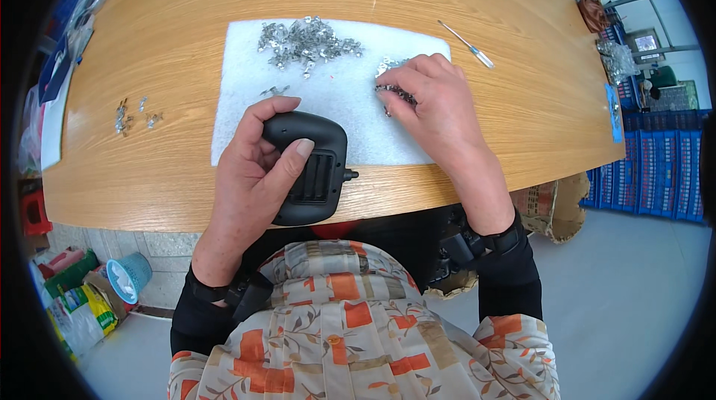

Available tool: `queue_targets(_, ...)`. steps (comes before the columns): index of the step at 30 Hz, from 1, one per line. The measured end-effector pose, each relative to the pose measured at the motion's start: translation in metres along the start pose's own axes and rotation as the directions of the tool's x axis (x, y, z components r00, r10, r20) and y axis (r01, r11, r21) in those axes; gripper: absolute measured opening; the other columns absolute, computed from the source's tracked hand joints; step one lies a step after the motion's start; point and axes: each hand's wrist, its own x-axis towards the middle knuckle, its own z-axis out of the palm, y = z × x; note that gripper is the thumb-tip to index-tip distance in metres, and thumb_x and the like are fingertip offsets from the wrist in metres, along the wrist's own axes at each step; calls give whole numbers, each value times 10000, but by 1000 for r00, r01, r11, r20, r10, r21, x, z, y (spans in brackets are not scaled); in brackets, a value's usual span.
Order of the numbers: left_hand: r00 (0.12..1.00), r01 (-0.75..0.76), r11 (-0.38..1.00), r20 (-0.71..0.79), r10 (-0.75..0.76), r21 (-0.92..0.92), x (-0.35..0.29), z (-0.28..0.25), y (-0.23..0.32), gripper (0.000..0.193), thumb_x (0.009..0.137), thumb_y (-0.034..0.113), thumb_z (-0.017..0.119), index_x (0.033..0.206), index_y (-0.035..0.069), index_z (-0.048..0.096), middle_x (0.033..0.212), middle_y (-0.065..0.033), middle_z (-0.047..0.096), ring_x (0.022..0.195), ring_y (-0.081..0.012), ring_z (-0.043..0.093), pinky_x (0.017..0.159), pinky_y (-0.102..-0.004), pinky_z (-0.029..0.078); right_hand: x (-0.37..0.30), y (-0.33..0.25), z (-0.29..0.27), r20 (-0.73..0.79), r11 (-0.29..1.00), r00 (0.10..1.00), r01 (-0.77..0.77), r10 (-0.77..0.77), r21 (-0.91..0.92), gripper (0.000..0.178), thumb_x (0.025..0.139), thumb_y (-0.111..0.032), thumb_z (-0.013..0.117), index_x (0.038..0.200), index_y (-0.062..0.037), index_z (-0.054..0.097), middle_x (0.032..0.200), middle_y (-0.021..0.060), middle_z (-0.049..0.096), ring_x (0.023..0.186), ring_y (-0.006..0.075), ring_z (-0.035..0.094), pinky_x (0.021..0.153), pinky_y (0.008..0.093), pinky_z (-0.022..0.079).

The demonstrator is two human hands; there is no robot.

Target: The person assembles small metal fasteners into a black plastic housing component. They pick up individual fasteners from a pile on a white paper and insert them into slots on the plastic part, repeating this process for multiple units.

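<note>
My left hand [253,165] is wrapped round a black plastic device housing [309,130] over the near edge of a white foam sheet [242,83]. Its open battery compartment [315,176] faces up, and a short stub [350,174] sticks out on the right. On the sheet's right side my right hand [444,105] is closed, thumb and fingers round small metal pieces [395,91]; its palm hides part of them. More shiny pieces [388,64] lie just beyond those fingers. A larger heap of silvery metal clips [309,43] rests at the back of the sheet, with a few clips [276,90] nearer the housing.
A screwdriver [470,46] with a clear handle lies right of the sheet. Several loose metal parts [123,117] sit on the table [164,42] at left. Blue crates [649,169] are stacked at far right; a blue basket [129,277] stands on the floor at left.
</note>
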Motion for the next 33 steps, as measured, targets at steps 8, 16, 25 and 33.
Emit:
queue_targets(8,1000,8,1000,4,-8,-11,0,0,1,416,1000,32,629,1382,53,468,1078,-73,660,960,-87,665,824,-232,561,9,-19,1,58,988,998,28,-36,149,99,824,-157,763,923,-147,768,864,27,664,927,251,596,868,395,434)
queue_targets(16,1000,0,1000,-4,0,27,0,-1,0,420,993,40,638,1381,59,477,1093,-75,656,971,-93,666,830,-237,562,-3,3,-16,54,997,997,-54,51,53,94,820,-131,763,910,-109,745,868,51,676,931,261,610,861,392,444)
queue_targets(25,1000,-20,1000,12,20,2,-2,-2,1,405,1006,25,591,1391,58,469,1026,-55,665,907,-63,653,768,-208,529,-2,-9,-6,100,996,995,-18,26,-82,61,835,-141,744,879,-102,728,871,58,680,920,272,607,830,401,429)
queue_targets(33,1000,-16,1000,-5,16,17,-1,-3,-2,406,1002,22,590,1390,55,473,996,-44,669,873,-54,654,748,-204,528,1,-5,-16,172,992,981,-104,90,76,55,848,-52,732,896,-46,706,818,78,669,816,245,624,775,361,505)
